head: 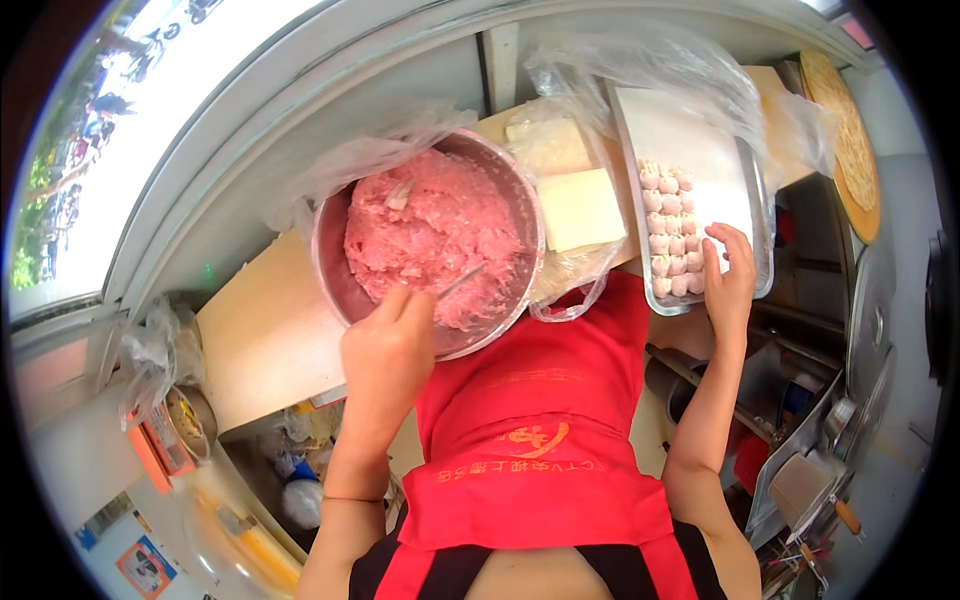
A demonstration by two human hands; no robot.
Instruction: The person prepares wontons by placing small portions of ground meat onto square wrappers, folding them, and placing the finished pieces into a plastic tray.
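My left hand [390,337] is closed around a thin metal filling stick [463,280]. Its far end reaches over pink minced meat [431,217] in a large round metal bowl [531,289]. A pale piece [400,195], too unclear to name, sits on the meat. To the right, my right hand [727,281] hovers over a metal tray [716,150], thumb and fingers apart, beside neat rows of small wrapped dumplings [670,223]. Between bowl and tray lies a stack of square dough wrappers [583,210], partly on clear plastic.
Clear plastic bags [660,56] drape over the tray's far end and the bowl's back rim. A wooden board [262,322] lies left of the bowl. Round flat boards [847,142] and metal lids [870,315] stand along the right wall. A window is at upper left.
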